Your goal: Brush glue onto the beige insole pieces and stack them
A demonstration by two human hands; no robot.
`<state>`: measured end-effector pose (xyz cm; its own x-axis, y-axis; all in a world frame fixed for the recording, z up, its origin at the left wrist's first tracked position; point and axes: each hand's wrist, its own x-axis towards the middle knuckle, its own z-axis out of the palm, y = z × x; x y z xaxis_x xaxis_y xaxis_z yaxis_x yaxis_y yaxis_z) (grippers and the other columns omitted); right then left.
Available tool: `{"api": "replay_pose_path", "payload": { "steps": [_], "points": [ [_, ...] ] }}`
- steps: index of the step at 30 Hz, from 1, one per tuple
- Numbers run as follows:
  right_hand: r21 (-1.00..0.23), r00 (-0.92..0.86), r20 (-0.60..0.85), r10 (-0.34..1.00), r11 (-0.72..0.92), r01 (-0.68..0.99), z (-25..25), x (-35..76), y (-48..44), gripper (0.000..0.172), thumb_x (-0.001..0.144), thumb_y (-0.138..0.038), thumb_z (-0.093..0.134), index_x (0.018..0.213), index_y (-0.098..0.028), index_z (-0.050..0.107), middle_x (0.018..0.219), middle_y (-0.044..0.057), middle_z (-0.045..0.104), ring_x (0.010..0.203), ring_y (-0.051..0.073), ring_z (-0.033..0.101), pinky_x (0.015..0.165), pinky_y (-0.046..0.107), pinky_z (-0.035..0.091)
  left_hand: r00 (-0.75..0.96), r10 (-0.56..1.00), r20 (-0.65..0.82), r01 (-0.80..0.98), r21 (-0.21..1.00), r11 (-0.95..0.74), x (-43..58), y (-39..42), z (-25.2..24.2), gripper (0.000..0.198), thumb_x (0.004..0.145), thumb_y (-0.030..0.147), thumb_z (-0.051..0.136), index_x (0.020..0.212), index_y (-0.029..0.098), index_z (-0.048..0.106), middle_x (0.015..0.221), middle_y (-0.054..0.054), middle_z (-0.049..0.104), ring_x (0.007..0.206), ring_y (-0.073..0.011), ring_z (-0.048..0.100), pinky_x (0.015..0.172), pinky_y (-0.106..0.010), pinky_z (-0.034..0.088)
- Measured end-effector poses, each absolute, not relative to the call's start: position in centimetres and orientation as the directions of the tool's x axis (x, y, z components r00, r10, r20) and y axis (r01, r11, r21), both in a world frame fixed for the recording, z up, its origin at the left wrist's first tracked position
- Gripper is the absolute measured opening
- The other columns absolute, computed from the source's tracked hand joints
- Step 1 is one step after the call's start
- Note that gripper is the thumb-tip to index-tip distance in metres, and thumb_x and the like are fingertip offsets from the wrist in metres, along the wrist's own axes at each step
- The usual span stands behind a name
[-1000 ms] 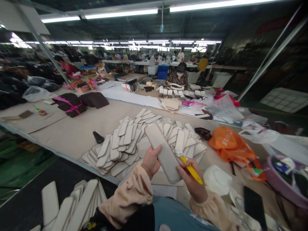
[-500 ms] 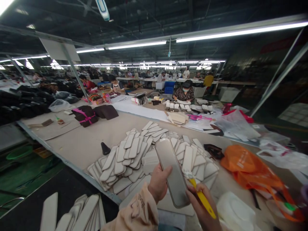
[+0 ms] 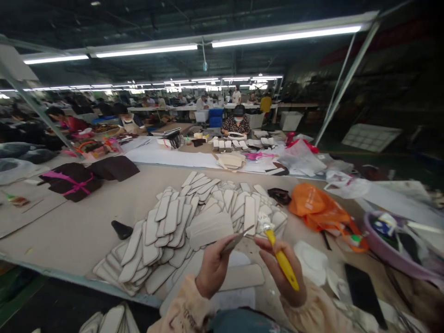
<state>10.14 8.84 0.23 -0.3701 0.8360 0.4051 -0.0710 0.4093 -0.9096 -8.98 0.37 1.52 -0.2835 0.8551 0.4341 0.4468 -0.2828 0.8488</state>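
Observation:
My left hand [image 3: 212,268] is closed on a flat grey panel [image 3: 238,239], turned so that it shows nearly edge-on. In my right hand [image 3: 272,270] is a brush with a yellow handle [image 3: 283,262]; its bristles [image 3: 265,221] are coated in something white. The brush head is just right of the panel's far end; whether they touch I cannot tell. Below my hands another rounded pale panel [image 3: 243,278] lies on the table. A wide heap of similar pale panels with rounded ends [image 3: 169,217] spreads in front of my hands.
To the right are a white plastic container [image 3: 312,261], an orange bag [image 3: 308,203], a purple basin [image 3: 374,236] and a black phone-like slab [image 3: 364,291]. A black object [image 3: 121,229] and a pink-tied dark bundle [image 3: 74,180] sit left. A co-worker [image 3: 236,122] sits opposite.
The panel in my left hand has turned from showing its broad face to nearly edge-on. My right hand has moved with the brush slightly up and left. The view has swung right.

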Motion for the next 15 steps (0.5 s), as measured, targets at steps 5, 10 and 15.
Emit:
{"api": "replay_pose_path", "payload": {
  "steps": [5, 10, 15],
  "points": [
    [-0.861, -0.281, 0.487, 0.827, 0.509, 0.007, 0.8, 14.1, 8.8, 0.017, 0.089, -0.023, 0.058, 0.088, -0.025, 0.041, 0.108, 0.006, 0.072, 0.102, 0.021, 0.068, 0.086, 0.034, 0.055, -0.123, 0.857, 0.5, 0.625, 0.71, -0.325, -9.6, 0.6, 1.0, 0.035, 0.094, 0.02, 0.044, 0.125, 0.02, 0.059, 0.12, -0.008, 0.068, 0.11, -0.0195, 0.064, 0.096, -0.032, 0.052],
    [-0.782, -0.092, 0.576, 0.812, 0.58, 0.228, -0.2, 21.3, 9.4, 0.011, 0.09, -0.026, 0.057, 0.09, -0.024, 0.047, 0.109, 0.008, 0.071, 0.1, 0.021, 0.068, 0.084, 0.036, 0.056, -0.133, 0.912, 0.388, 0.729, 0.662, -0.175, -10.4, 1.9, -0.2, 0.031, 0.09, 0.034, 0.05, 0.114, 0.021, 0.066, 0.101, -0.004, 0.074, 0.096, -0.0224, 0.07, 0.084, -0.032, 0.057],
    [-0.71, 0.201, 0.633, 0.748, 0.457, 0.535, -5.3, 31.0, 9.7, 0.009, 0.091, -0.027, 0.056, 0.099, -0.022, 0.053, 0.111, 0.01, 0.069, 0.093, 0.02, 0.07, 0.083, 0.037, 0.057, -0.285, 0.952, 0.108, 0.632, 0.769, 0.102, -10.3, 4.6, -1.0, 0.04, 0.078, 0.054, 0.059, 0.085, 0.016, 0.071, 0.071, -0.003, 0.073, 0.076, -0.0254, 0.07, 0.061, -0.028, 0.058]
  ]
}}
